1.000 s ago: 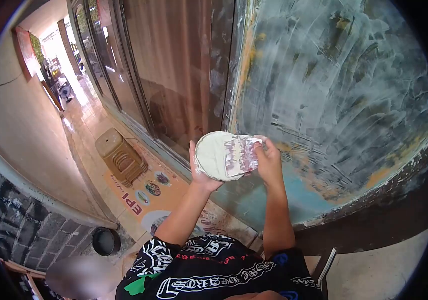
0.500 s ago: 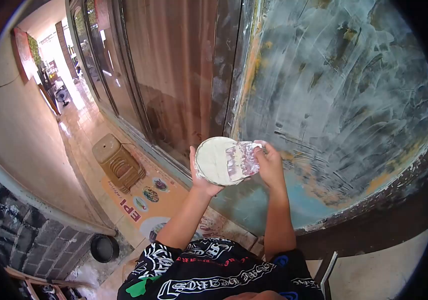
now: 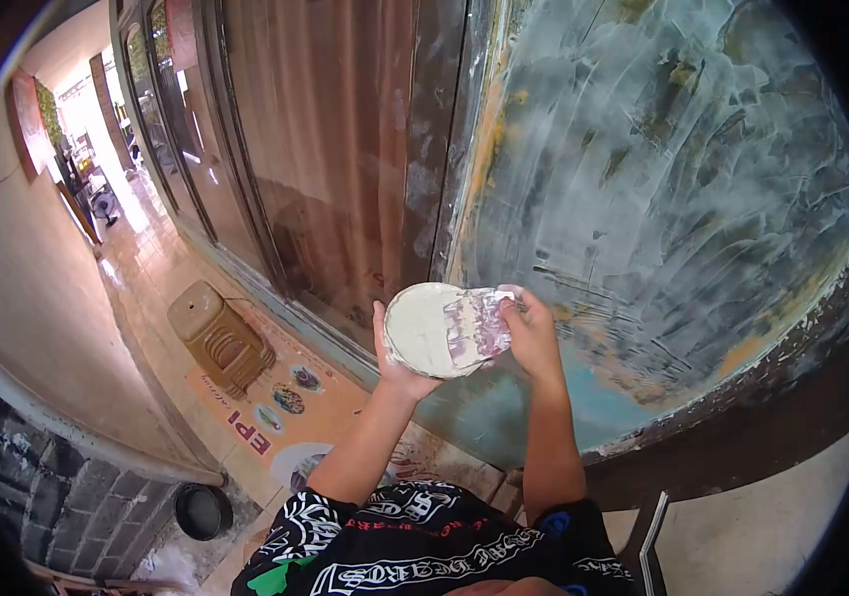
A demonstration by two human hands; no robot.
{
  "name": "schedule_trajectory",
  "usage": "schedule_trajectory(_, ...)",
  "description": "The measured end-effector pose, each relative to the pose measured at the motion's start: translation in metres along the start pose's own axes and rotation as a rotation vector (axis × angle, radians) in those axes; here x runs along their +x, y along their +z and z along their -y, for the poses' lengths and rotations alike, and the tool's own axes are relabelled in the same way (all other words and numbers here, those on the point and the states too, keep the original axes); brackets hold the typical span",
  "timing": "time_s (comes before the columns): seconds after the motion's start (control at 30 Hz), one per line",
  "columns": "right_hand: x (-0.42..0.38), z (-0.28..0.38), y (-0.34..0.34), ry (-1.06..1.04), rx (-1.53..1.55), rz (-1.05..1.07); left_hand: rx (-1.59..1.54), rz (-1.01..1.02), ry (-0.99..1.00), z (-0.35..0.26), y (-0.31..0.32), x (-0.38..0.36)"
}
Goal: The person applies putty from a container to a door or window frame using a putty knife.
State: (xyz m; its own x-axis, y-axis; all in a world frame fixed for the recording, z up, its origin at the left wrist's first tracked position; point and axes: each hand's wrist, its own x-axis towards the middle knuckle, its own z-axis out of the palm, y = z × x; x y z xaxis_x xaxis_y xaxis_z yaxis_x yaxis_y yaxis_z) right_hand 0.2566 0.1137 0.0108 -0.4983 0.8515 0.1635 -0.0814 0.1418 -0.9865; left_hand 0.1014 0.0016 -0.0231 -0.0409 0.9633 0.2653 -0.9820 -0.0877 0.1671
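Observation:
My left hand [image 3: 407, 381] is closed round the lower left edge of a round plate [image 3: 419, 328] covered in pale, creamy putty. A flat putty scraper [image 3: 481, 326], smeared white and purplish, lies against the plate's right side. My right hand [image 3: 534, 338] pinches the outer end of that scraper, thumb on top. Both hands are in front of my chest, close to a wall [image 3: 663, 199] streaked with grey-white filler over blue-green and ochre patches.
A brown plastic stool [image 3: 221, 323] stands on the left over an orange printed banner [image 3: 246, 412]. Lower down sits a round black tub [image 3: 203, 511] beside a grey block wall [image 3: 97, 502]. Dark-framed glass [image 3: 335, 149] adjoins the coated wall, and a tiled passage runs to the far left.
The view has shifted slightly, with the surroundings sliding left and a little down. My hands keep their grips, and the scraper's blade still rests on the putty plate.

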Motion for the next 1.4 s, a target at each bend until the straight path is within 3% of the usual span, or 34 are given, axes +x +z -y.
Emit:
schedule_trajectory(0.07, 0.0, 0.001, 0.002, 0.006, 0.107, -0.013, 0.045, -0.062, 0.036, 0.0, -0.005, 0.002)
schedule_trajectory(0.17, 0.004, -0.007, -0.002, 0.012, -0.078, 0.003, -0.027, -0.009, -0.011, 0.0, 0.005, -0.001)
schedule_trajectory(0.43, -0.005, 0.018, 0.007, -0.088, 0.243, -0.032, -0.02, 0.008, -0.035, 0.001, 0.015, -0.001)
schedule_trajectory(0.53, -0.004, 0.03, -0.003, -0.131, 0.112, 0.078, -0.012, 0.031, -0.044, 0.003, 0.017, 0.005)
schedule_trajectory(0.73, 0.003, 0.065, -0.012, -0.18, 0.012, 0.082, -0.003, 0.078, -0.038, 0.006, 0.03, 0.017)
schedule_trajectory(0.87, -0.002, 0.112, -0.013, -0.242, -0.126, 0.057, 0.034, 0.073, -0.026, 0.011, 0.042, 0.026)
schedule_trajectory(0.93, 0.0, 0.138, -0.02, -0.313, -0.426, 0.006, -0.001, 0.099, -0.041, 0.013, 0.05, 0.031)
schedule_trajectory(1.1, 0.0, 0.236, -0.04, -0.541, -0.608, -0.157, 0.006, 0.099, -0.063, 0.02, 0.056, 0.044)
schedule_trajectory(1.17, 0.008, 0.279, -0.054, -0.798, -0.878, -0.358, -0.006, 0.088, -0.077, 0.024, 0.059, 0.044)
schedule_trajectory(1.27, 0.012, 0.329, -0.065, -0.839, -1.021, -0.482, -0.03, 0.109, -0.112, 0.027, 0.061, 0.041)
schedule_trajectory(1.33, 0.027, 0.347, -0.085, -1.033, -1.284, -0.63, -0.021, 0.064, -0.114, 0.029, 0.06, 0.039)
schedule_trajectory(1.4, 0.034, 0.356, -0.094, -0.99, -1.351, -0.634, -0.006, 0.075, -0.114, 0.031, 0.055, 0.039)
